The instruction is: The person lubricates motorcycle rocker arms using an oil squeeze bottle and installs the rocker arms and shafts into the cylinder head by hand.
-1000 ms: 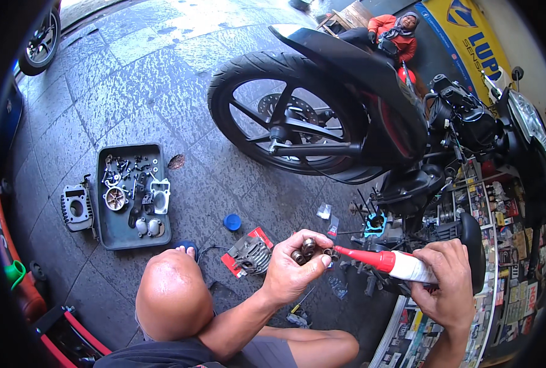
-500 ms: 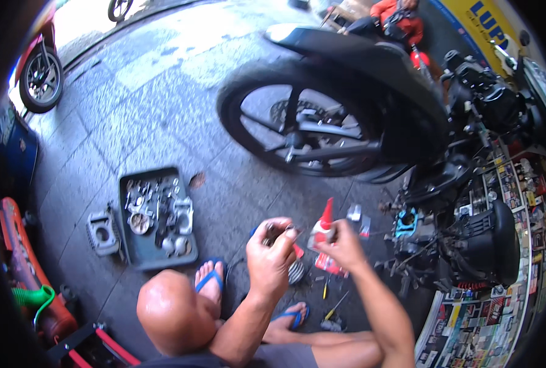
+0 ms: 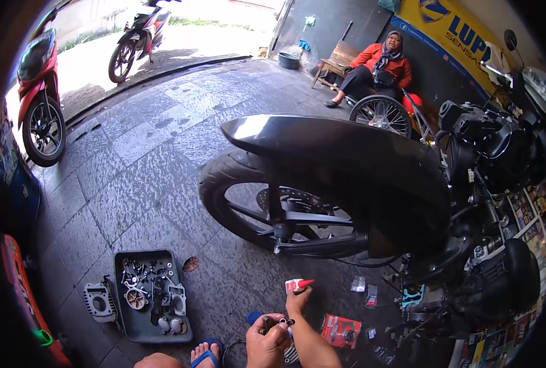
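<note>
Low in the middle of the frame, the person's left hand (image 3: pixel 267 348) is curled around a few small metal parts (image 3: pixel 283 322), dark and cylindrical, with the thumb pressing along them and one pale ring-shaped end showing at the fingertips; I cannot count them from here. Just above and to the right of it, the right hand (image 3: pixel 297 300) grips a small white bottle (image 3: pixel 292 286) whose red nozzle (image 3: pixel 307 283) points toward the right side of the frame, near the metal parts but clear of them. A round blue thing (image 3: pixel 254 318) peeks out beside the left hand, and a red packet (image 3: pixel 341 331) with a dark round piece in it lies on the floor to the right of the right forearm. At lower left sits a dark tray (image 3: pixel 141 330) scattered with bolts (image 3: pixel 135 273), a round metal cover (image 3: pixel 136 299) and other loose pieces, with a finned metal block (image 3: pixel 100 302) just beside its left edge. A foot in a blue flip-flop (image 3: pixel 206 356) shows at the bottom edge. Across the middle and right stretches a motorcycle, its front wheel (image 3: pixel 214 199) under a long black fender (image 3: pixel 322 144). Toward the upper right, a person in a red-orange top (image 3: pixel 401 69) sits on a wooden bench (image 3: pixel 336 63), while a red scooter (image 3: pixel 37 101) stands at upper left.
</note>
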Demonstrator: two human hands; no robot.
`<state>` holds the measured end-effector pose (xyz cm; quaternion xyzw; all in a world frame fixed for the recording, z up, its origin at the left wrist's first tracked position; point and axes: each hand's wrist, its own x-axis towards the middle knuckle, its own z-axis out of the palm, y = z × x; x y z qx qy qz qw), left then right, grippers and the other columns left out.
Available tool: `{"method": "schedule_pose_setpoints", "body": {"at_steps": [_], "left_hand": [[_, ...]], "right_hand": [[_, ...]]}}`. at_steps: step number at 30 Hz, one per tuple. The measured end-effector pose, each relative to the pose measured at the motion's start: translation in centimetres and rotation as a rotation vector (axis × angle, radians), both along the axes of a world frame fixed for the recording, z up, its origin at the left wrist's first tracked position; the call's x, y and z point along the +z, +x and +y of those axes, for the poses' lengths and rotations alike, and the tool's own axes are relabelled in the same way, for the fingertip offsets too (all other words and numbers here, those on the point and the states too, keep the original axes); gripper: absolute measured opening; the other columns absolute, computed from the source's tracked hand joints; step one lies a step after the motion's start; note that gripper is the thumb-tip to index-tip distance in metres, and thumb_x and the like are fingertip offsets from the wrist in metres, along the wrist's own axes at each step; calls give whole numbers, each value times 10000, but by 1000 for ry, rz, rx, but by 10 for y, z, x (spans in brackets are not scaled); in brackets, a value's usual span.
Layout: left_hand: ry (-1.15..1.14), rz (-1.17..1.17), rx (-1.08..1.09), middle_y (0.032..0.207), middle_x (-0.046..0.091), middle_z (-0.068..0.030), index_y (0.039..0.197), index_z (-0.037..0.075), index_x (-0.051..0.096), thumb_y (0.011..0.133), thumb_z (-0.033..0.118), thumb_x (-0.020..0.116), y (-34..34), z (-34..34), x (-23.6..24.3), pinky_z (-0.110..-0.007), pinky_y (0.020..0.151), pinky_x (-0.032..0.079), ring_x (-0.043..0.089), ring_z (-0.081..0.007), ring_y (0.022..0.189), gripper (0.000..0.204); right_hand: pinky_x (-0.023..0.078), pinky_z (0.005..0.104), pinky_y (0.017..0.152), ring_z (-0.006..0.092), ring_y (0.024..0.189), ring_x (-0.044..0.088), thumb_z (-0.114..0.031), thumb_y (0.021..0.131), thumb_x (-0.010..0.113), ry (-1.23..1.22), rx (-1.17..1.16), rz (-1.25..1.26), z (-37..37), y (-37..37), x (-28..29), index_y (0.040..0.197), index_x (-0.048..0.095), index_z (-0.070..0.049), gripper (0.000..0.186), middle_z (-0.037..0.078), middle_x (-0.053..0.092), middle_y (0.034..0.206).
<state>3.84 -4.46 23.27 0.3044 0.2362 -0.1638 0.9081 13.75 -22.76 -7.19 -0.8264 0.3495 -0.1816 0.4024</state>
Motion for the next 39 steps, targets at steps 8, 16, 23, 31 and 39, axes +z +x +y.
{"method": "schedule_pose_setpoints", "body": {"at_steps": [8, 16, 23, 31, 39], "left_hand": [[9, 34, 46, 615, 428, 33, 1007, 41, 572, 881, 74, 563, 22, -26, -10, -209, 427, 314, 375, -62, 467, 131], [-191, 18, 90, 664, 479, 18, 979, 35, 561, 838, -25, 608, 6, -11, -23, -217, 438, 315, 423, -68, 502, 160], [-174, -66, 0, 669, 473, 25, 1010, 28, 560, 841, -11, 611, -13, 5, -2, -213, 435, 311, 412, -54, 507, 181], [163, -220, -111, 680, 557, 26, 985, -9, 664, 856, 66, 655, -18, 45, 3, -200, 456, 344, 457, -33, 529, 150], [468, -334, -100, 775, 658, -17, 984, -13, 705, 846, 120, 691, -22, 75, -6, -207, 492, 389, 524, -52, 581, 193]], "right_hand": [[434, 412, 976, 332, 1110, 545, -166, 753, 779, 90, 83, -101, -15, -27, 13, 1292, 402, 12, 681, 208, 511, 1222], [540, 303, 724, 171, 820, 655, -79, 827, 703, -58, 762, -286, 8, -81, 249, 1043, 661, -19, 228, 97, 657, 966], [523, 371, 801, 304, 894, 647, -52, 795, 715, -251, 1074, -253, 49, -120, 354, 1099, 654, -28, 311, 128, 651, 957], [536, 369, 748, 295, 855, 667, -36, 817, 692, -309, 1046, -424, 80, -123, 342, 1026, 669, -16, 211, 132, 666, 936], [540, 342, 742, 266, 865, 679, -64, 829, 689, -168, 939, -436, 115, -132, 320, 1037, 680, -19, 213, 130, 668, 960]]}}
